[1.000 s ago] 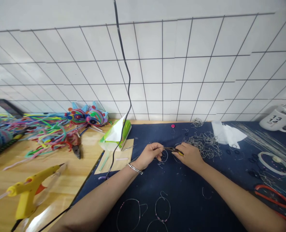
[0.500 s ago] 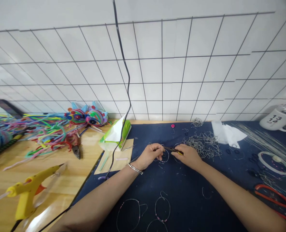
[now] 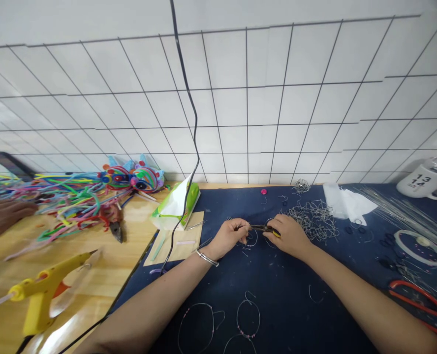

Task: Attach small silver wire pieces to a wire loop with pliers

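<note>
Craft workshop with glue gun [image 3: 53, 279]

The dark pliers [image 3: 267, 228], yellow at the grip, are pointing from the right hand [image 3: 289, 237] toward the left hand [image 3: 233, 233], which is pinching a thin, silvery wire loop [image 3: 257, 239]; its curve is showing below the pliers' tip.

Right of the tissue pack [image 3: 193, 201], left hand [image 3: 235, 231] hides part of a wire loop [image 3: 256, 240], pliers' [image 3: 262, 228] tips too tiny to read. Way left of that pack, a co-worker's hand [image 3: 8, 216] gets chopped at the edge.
</note>
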Demonstrator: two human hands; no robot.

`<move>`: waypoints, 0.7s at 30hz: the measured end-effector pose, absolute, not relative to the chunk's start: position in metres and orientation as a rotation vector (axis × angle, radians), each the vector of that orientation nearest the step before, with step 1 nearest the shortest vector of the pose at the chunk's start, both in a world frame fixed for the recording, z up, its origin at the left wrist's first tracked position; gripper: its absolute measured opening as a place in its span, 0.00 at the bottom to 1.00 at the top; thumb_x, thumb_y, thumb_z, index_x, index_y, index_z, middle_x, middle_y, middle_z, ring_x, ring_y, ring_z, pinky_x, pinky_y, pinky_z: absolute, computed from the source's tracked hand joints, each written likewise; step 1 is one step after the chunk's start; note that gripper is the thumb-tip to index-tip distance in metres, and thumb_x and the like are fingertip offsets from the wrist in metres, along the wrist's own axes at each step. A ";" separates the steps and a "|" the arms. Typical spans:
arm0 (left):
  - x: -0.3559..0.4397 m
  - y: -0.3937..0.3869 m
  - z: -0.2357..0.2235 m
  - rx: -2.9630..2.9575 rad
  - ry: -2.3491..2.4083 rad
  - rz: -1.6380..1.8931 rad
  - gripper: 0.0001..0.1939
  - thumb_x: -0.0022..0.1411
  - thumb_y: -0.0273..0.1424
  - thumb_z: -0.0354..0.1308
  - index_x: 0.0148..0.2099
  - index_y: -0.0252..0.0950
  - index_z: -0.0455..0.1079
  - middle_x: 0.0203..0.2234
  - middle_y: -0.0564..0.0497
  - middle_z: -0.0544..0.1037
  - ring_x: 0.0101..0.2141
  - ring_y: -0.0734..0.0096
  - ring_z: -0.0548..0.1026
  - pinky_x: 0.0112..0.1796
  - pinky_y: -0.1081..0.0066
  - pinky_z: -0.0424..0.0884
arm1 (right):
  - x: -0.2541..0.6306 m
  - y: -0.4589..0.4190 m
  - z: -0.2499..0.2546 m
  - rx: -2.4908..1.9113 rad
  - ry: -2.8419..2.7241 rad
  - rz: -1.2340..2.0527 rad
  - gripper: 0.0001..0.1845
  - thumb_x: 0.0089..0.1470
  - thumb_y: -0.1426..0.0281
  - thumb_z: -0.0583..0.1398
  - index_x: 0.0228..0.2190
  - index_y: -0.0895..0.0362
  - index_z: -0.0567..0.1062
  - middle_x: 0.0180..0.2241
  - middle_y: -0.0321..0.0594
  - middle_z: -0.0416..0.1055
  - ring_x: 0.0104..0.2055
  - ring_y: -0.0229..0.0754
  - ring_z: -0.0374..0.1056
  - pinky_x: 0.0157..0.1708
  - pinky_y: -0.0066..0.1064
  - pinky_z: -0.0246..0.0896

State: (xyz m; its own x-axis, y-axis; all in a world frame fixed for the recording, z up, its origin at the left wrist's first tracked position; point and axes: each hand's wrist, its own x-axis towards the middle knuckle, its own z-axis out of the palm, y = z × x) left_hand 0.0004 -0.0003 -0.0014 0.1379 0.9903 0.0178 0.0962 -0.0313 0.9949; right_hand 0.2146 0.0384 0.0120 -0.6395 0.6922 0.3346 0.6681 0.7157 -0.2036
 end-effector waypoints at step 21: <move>-0.001 -0.002 0.003 1.542 1.225 0.977 0.09 0.58 0.33 0.50 0.33 0.31 0.66 0.17 0.55 0.69 0.19 0.80 0.67 0.25 0.79 0.61 | 0.213 0.033 0.015 -1.058 -2.584 -0.303 0.13 0.54 0.61 0.50 0.29 0.56 0.69 0.27 0.41 0.60 0.32 0.40 0.55 0.33 0.30 0.46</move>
